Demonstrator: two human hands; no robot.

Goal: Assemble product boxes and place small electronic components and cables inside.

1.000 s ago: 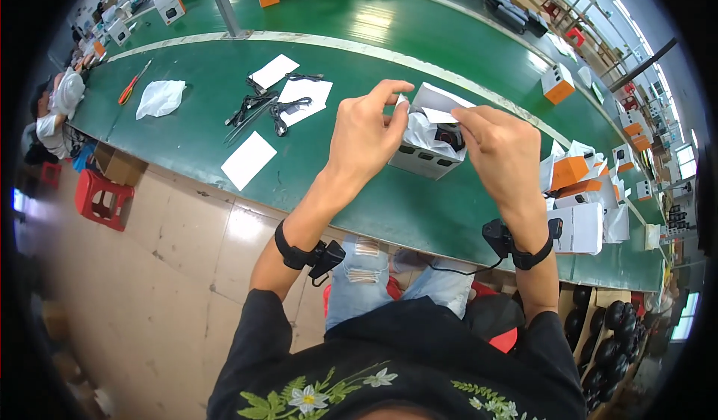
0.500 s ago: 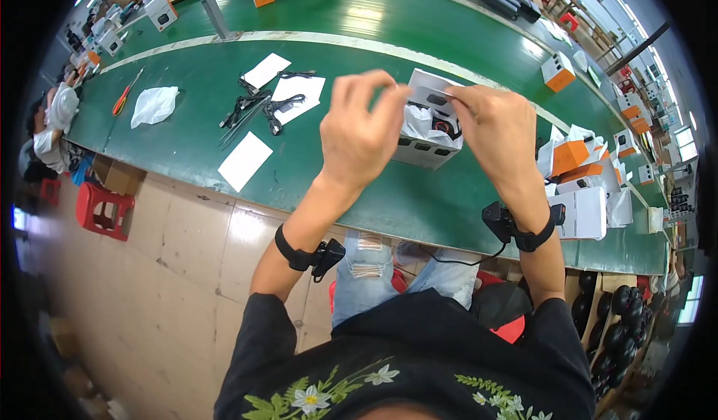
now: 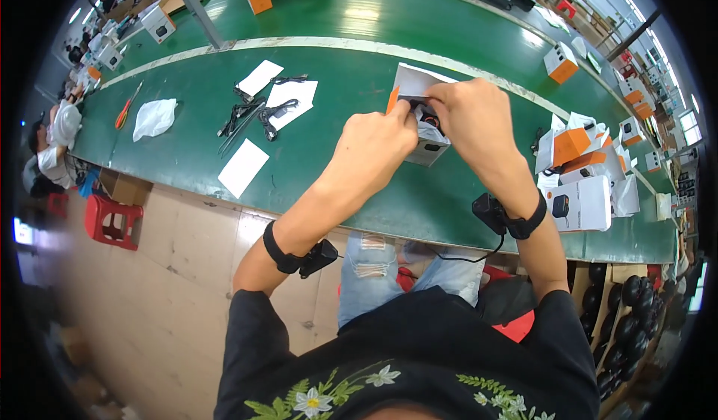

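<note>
Straight to twelve o'clock from the chest, to the open white box (image 3: 428,152), set mouth-up on the green bench (image 3: 449,207) — right there between both hands, with the white lid (image 3: 419,78) raised at the far side and an orange flap (image 3: 392,100) jutting up at about ten o'clock of the mouth. Inside, just visible past the fingers, a dark object (image 3: 430,120) with a reddish ring, too covered for a clear outline. Over to the left hand (image 3: 378,147) now: low across the near-left corner, fingers bent in narrow, tips right at the mouth, with the box towards two o'clock from the knuckles. Impossible to tell whether pinching anything or merely pressing. Across to the right hand (image 3: 475,117): over the far-right edge, thumb and fingers drawn close together near the lid, with the box at about eight or nine o'clock. Again, no telling what, if anything, between those tips. Watch the lie of the box — long side apparently slanting gently from ten o'clock to four, judging by lid and front face, though partly masked by the left hand. And nearer? Hardly a difference to call: both sets of fingertips at the mouth, close beside each other, left from the near side, right from above the far right.
</note>
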